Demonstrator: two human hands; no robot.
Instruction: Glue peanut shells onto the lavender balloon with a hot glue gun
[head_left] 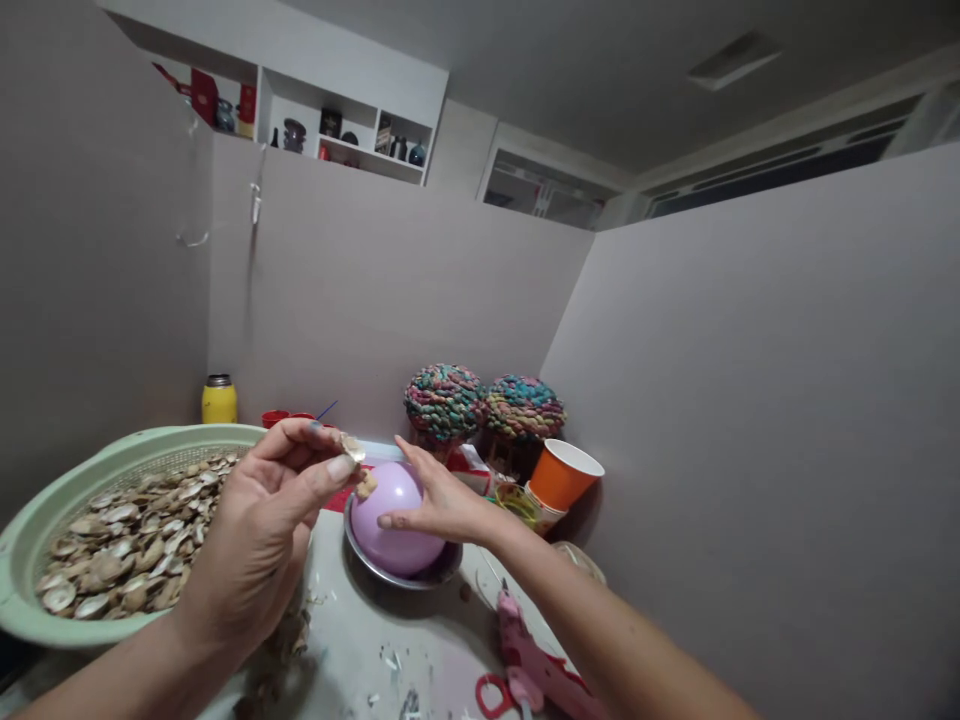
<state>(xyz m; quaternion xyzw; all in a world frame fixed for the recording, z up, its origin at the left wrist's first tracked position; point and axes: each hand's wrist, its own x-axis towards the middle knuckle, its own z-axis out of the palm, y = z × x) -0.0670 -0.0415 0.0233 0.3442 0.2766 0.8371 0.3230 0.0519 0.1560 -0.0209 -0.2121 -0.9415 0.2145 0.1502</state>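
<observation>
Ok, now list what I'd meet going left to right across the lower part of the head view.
Green basket of shell pieces → left hand pinching a pale shell piece → purple balloon in a metal bowl → pink glue gun.

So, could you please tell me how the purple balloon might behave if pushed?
Looking round and inflated, the purple balloon would probably be light and inclined to roll. The metal bowl around its base would likely limit that. Its glossy skin may feel slippery.
</observation>
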